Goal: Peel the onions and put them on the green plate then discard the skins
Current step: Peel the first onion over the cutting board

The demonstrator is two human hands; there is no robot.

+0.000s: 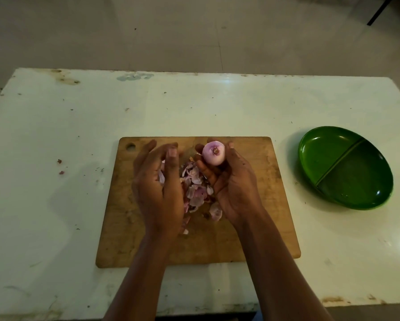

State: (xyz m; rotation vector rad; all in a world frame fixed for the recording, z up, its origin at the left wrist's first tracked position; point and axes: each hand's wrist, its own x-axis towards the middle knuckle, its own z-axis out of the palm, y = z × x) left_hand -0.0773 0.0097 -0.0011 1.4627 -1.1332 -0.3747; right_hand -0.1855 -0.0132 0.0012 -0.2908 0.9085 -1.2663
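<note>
A peeled pale-purple onion rests in the fingers of my right hand, root end facing me, above the far part of the wooden cutting board. My left hand hovers beside it with fingers apart and slightly curled; a bit of skin shows by its palm, and I cannot tell if it is held. A heap of purple onion skins lies on the board between my hands. The oval green plate, divided in two compartments, sits to the right of the board with nothing on it.
The board lies on a white, stained table. A few skin scraps lie left of the board. Tiled floor lies beyond the table's far edge.
</note>
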